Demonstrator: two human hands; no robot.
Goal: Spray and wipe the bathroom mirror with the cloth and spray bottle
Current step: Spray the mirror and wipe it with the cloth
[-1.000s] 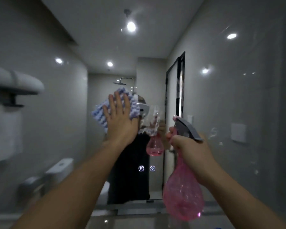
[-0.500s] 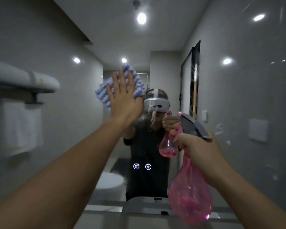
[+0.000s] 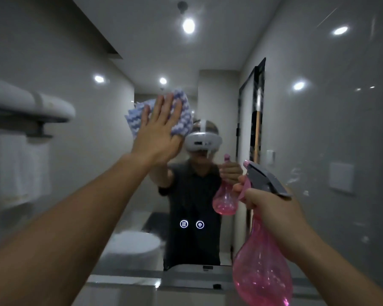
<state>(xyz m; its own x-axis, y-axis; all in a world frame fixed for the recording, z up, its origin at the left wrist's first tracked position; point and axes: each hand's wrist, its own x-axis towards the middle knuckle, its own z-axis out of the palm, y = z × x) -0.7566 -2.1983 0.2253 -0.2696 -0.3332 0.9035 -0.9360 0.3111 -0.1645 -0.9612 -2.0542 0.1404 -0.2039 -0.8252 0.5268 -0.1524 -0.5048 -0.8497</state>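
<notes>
While L hand (image 3: 158, 133) presses cloth (image 3: 182, 115) flat-fingered on mirror (image 3: 93, 177), R hand (image 3: 272, 213) grips bottle (image 3: 261, 277); towel (image 3: 20, 168) left.

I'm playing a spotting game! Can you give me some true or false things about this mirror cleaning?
1. The left hand presses a blue-and-white cloth flat on the mirror. True.
2. The spray bottle is green. False: it is pink.
3. The right hand grips the spray bottle's neck. True.
4. Three icons glow on the mirror. False: only two icons glow.
</notes>
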